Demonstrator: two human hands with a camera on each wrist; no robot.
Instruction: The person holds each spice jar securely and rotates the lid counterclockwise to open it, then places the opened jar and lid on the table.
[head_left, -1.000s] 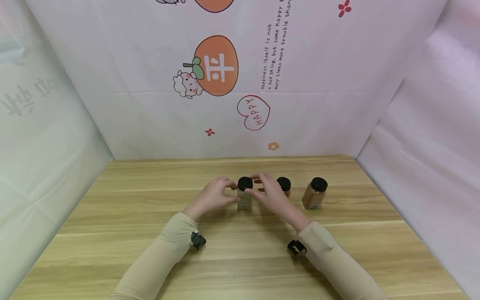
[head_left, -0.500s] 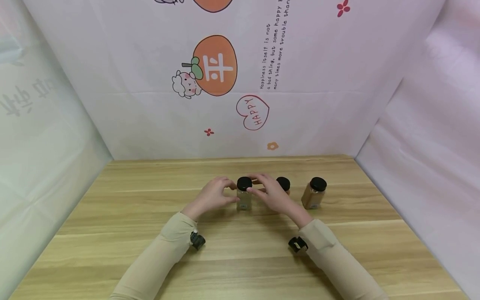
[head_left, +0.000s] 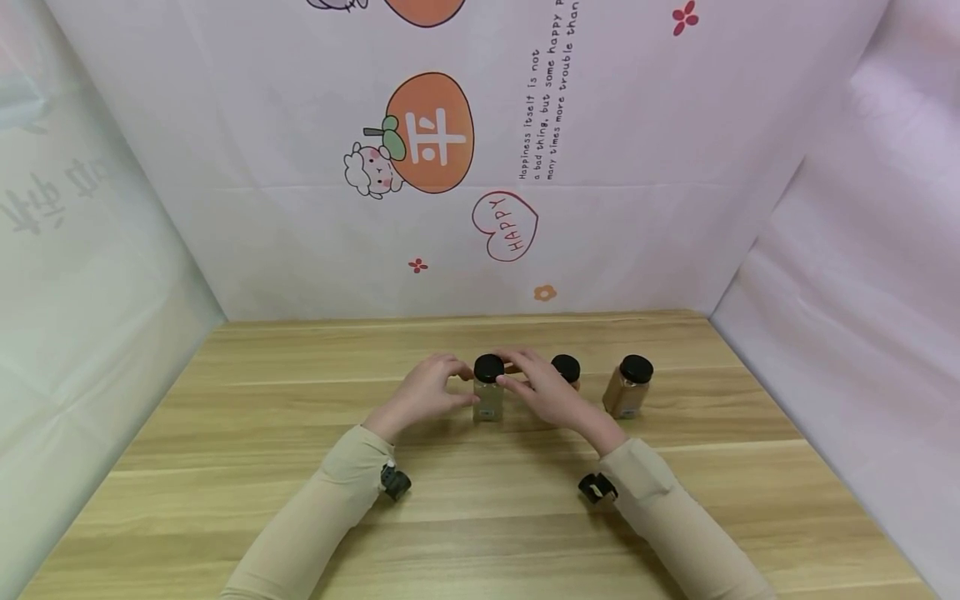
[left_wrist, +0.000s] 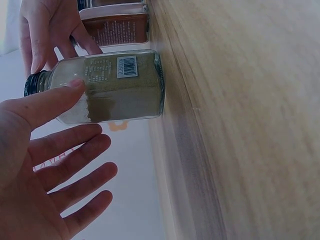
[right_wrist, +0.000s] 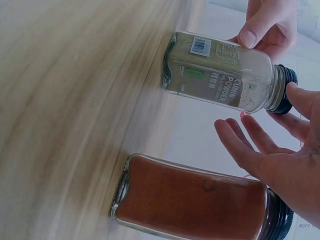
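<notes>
A square glass jar of cumin powder (head_left: pixel 488 400) with a black screw lid (head_left: pixel 489 367) stands upright on the wooden table. My left hand (head_left: pixel 426 392) holds its body from the left; in the left wrist view the thumb (left_wrist: pixel 55 102) lies on the glass and the other fingers spread behind it. From the right, my right hand (head_left: pixel 546 388) pinches the lid between thumb and index finger, which the right wrist view shows, while its remaining fingers extend free. The label (right_wrist: pixel 212 80) reads cumin powder, and greenish-brown powder fills the lower part.
Just behind my right hand stands a second black-lidded jar (head_left: pixel 566 367), partly hidden, with reddish-brown powder (right_wrist: pixel 195 197) in it. A third jar (head_left: pixel 628 390) of brown powder stands farther right. White printed cloth (head_left: pixel 315 250) hangs behind the table (head_left: pixel 480 533) and along both sides.
My right hand shifts very slightly at the lid, its thumb creeping a little to the right. The left hand and the jars stay in place.
</notes>
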